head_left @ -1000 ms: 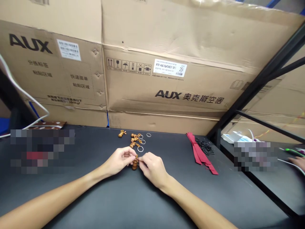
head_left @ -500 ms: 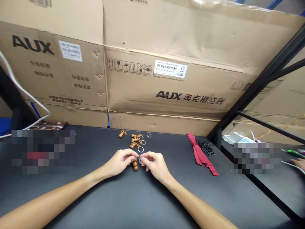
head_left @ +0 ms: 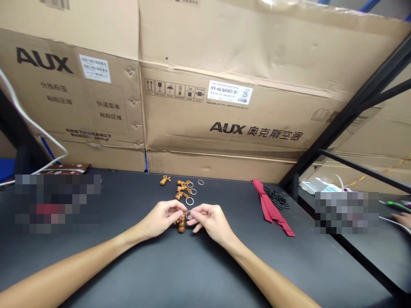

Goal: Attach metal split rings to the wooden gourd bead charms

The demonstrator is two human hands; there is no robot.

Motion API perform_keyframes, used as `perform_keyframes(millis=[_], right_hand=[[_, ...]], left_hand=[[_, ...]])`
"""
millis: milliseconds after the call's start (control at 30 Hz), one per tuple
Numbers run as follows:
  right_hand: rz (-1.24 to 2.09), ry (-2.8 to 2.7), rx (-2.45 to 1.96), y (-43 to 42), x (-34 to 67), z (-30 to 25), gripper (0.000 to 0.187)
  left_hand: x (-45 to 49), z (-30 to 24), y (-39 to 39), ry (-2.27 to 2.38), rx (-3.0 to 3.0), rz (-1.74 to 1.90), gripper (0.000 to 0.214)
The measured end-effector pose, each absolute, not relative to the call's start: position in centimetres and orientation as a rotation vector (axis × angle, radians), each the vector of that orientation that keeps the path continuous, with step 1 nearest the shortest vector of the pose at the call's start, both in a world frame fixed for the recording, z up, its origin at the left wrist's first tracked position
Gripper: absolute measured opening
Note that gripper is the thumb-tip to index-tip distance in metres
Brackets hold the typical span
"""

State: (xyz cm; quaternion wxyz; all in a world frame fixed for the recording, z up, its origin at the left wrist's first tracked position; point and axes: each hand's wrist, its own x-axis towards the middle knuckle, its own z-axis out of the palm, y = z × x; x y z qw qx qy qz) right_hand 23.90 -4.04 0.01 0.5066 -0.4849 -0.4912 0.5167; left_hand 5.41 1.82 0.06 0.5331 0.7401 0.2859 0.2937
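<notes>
Hands (head_left: 162, 218) (head_left: 210, 220) on gourd charm (head_left: 181, 227), key ring (head_left: 189, 213)

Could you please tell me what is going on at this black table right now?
A person works with both bare hands over the black table. The left hand pinches the top of a small brown wooden gourd charm, and the right hand holds a thin silver metal ring right beside it. Just beyond the hands lie more wooden gourd charms and loose metal rings. A bundle of red strips lies to the right.
</notes>
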Motion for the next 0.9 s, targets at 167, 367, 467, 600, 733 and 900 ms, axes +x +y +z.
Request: perform_keyframes(millis=[167,367,467,600,733,900], right_hand=[[1.201,-1.179,-1.138,-4.3,23.3,-0.3,0.039],[1.148,-1.215,-1.13,-4.5,22.9,-0.6,0.039],[1.129,-1.258,-1.13,-4.5,23.0,-0.9,0.038],[1.095,-1.316,-1.141,-4.6,23.1,-1.3,0.036],[1.047,-1.349,-1.152,-4.8,22.9,-1.3,0.035],[0.981,-1.397,-1.195,-5.0,22.7,-0.9,0.033]], left_hand=[[5.5,0.1,1.5,0.699,1.771,0.744,0.024],[5.6,0.3,0.9,0.707,1.789,0.756,0.025],[5.6,0.2,0.8,0.691,1.813,0.785,0.024],[5.6,0.1,0.9,0.718,1.82,0.822,0.024],[5.6,0.0,0.9,0.716,1.818,0.821,0.023],[5.6,-0.2,1.0,0.727,1.806,0.822,0.023]])
